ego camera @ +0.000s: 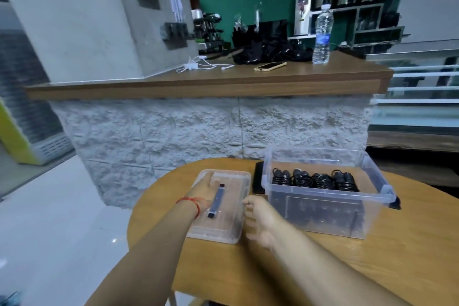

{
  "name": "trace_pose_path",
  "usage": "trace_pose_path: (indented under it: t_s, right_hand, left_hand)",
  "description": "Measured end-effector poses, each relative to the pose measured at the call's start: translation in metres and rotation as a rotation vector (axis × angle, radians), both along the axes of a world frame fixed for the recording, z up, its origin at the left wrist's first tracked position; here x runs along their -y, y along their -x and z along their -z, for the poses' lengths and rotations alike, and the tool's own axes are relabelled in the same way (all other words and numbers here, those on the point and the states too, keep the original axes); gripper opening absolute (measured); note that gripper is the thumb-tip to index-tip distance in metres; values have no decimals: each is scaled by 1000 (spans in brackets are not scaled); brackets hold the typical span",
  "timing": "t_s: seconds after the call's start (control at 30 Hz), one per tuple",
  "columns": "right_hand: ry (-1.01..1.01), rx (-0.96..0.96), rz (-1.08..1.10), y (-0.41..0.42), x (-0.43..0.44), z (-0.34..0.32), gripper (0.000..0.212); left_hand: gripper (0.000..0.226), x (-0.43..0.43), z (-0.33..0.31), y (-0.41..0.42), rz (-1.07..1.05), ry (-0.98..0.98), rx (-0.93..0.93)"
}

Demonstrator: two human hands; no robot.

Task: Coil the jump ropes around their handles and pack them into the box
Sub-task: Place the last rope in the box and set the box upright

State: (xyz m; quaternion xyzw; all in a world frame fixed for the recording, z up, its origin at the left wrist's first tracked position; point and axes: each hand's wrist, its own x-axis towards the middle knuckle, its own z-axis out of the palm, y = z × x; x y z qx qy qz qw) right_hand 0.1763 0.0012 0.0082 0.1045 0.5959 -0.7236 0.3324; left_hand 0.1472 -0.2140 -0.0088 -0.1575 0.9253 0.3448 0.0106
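A clear plastic box (372, 208) stands on the round wooden table (372, 268) at the right. Inside it lie several coiled black jump ropes (315, 180) in a row. Left of the box lies its clear lid (233, 228) with a dark handle strip (216, 200) on top. My left hand (202, 191) rests on the lid's left side, a red thread around the wrist. At the lid's right edge is my right hand (258, 218), fingers curled around the rim.
A black flat object (258, 177) lies between lid and box. Behind the table rises a stone-faced counter (198, 84) carrying a phone (270, 66), a water bottle (322, 35), white cables and black gear. White floor spreads to the left.
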Motion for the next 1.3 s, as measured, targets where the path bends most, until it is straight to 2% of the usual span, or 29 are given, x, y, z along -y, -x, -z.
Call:
trace_pose_path:
  t_s: [0.1,0.2,0.27,0.33,0.47,0.57,0.63,0.7,0.83,1.03,1.1,1.23,1.3]
  right_hand:
    - [-134,-56,-51,-9,19,11,48]
    - [-171,-63,-63,-21,31,19,39]
    - [-215,-64,-78,-21,37,27,45]
    - [-250,-83,-100,-19,44,29,50]
    - [-220,-79,-132,-10,51,26,27]
    - [-247,-131,-139,-6,61,28,26]
    - [-199,-160,-133,-5,68,19,17]
    - [-135,-199,-124,-2,76,7,21]
    - [-28,-290,-83,16,83,-24,32]
    - [-5,-422,-41,52,54,-88,34]
    - [-40,-495,-25,59,33,-111,35]
    - [-245,-774,8,71,-24,-155,33]
    - [-362,-904,14,78,-55,-170,35]
  left_hand:
    - [68,42,25,-39,-126,-17,82]
    - [73,77,55,-64,-297,-57,131]
    - [76,84,66,-71,-382,-113,149]
    - [70,82,72,-70,-431,-166,144]
    - [58,77,73,-67,-544,-209,57]
    - [43,90,68,-73,-618,-152,89]
    - [33,94,59,-70,-610,-119,132]
    - [30,97,49,-65,-618,-91,104]
    - [43,92,10,-55,-599,-34,-42]
    - [40,67,-45,-28,-513,-30,-208]
    - [35,53,-54,-18,-423,-24,-238]
    - [21,11,-85,5,-216,7,-303]
    - [26,-10,-110,19,-160,-35,-383]
